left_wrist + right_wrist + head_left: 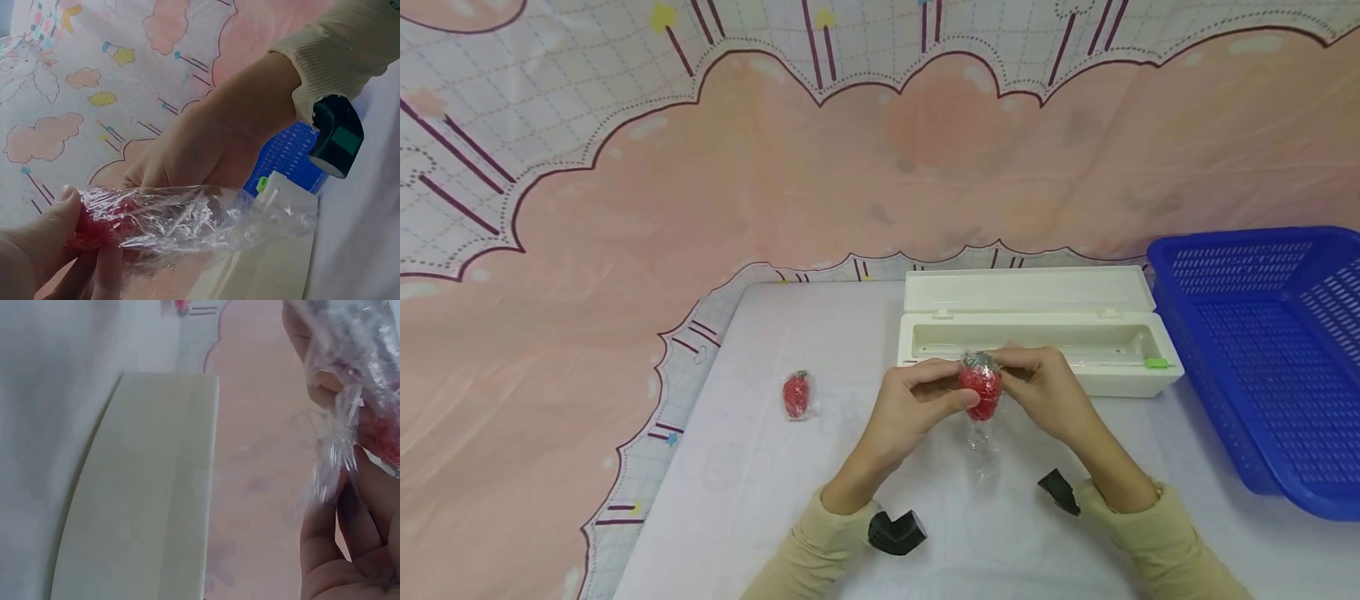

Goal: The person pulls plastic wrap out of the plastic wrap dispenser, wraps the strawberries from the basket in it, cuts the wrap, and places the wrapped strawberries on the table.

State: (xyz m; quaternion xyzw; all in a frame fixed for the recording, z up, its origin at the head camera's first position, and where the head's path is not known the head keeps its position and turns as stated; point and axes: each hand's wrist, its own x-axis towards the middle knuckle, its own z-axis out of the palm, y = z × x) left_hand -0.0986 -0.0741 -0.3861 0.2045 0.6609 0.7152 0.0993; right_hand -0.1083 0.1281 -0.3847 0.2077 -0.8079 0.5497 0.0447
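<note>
**Both hands on the wrapped strawberry**

Left hand [917, 400] and right hand [1045, 392] pinch a red strawberry [980, 390] between them, held just above the tabletop [760, 467], clear film [206, 222] trailing below. Right behind sits the open white dispenser box [1037, 329]. A second wrapped strawberry [797, 394] lies well left; a blue basket [1270, 350] stands right.

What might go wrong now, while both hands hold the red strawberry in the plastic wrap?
1. A loose tail of wrap hangs below the strawberry; it may cling to itself or unwind, leaving the fruit poorly covered.
2. The left hand and right hand pinch the strawberry above the table; thin film may tear under their fingers.
3. The open white box lies just behind the hands; the tail might snag on its edge.
</note>
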